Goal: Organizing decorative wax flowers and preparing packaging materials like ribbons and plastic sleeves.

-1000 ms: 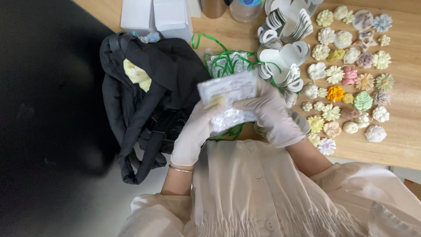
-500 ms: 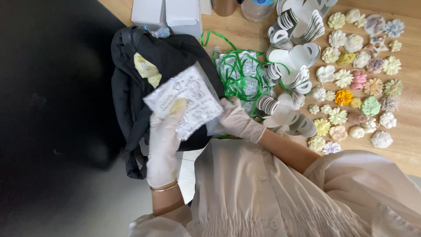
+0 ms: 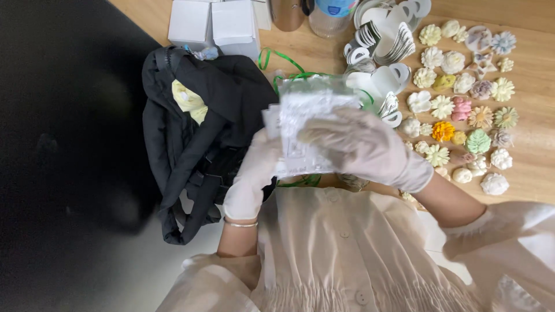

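The left hand (image 3: 252, 176) and right hand (image 3: 361, 147) wear thin white gloves; a slim bangle (image 3: 240, 223) circles the left wrist, above a cream buttoned blouse (image 3: 347, 254).

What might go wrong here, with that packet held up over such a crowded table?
1. The clear plastic packet is pinched between the gloved left hand and right hand; the gloves may let it slip.
2. It hangs above the green ribbon and white paper tags, so a drop could scatter them.
3. The small moulded flowers lie close by the right forearm; a sweep of the sleeve might knock them out of their rows.
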